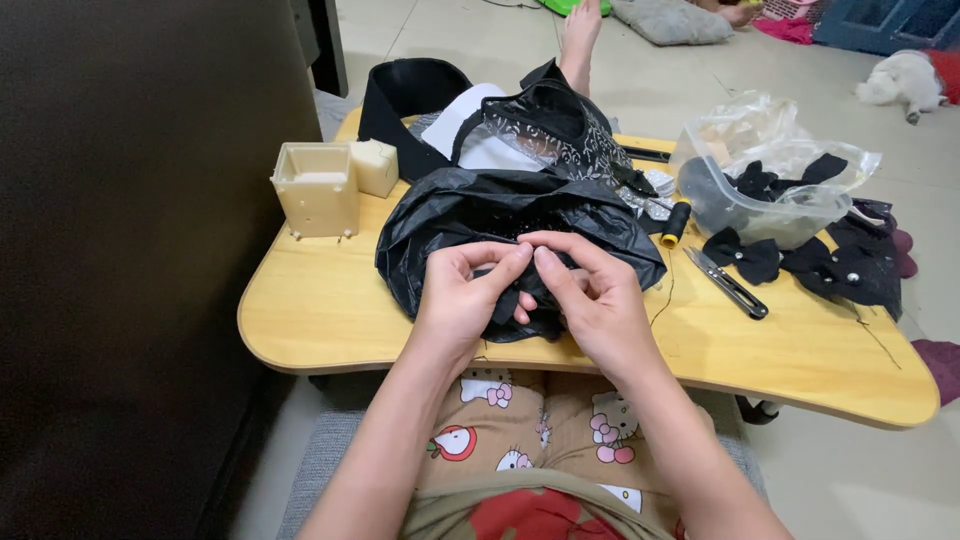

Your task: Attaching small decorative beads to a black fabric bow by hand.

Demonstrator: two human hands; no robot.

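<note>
On wooden desk (pixel 330 310) | left hand (pixel 462 295), right hand (pixel 590 295) pinched shut on small black fabric piece (pixel 520 300), atop black plastic bag (pixel 480 215) | likely soft, light, limp; best gripped at edges | snips (pixel 727 283) nearby

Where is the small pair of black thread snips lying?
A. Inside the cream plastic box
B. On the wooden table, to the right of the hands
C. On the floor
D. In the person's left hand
B: the thread snips lie flat on the wooden table, right of both hands, beside black fabric bows.
</note>
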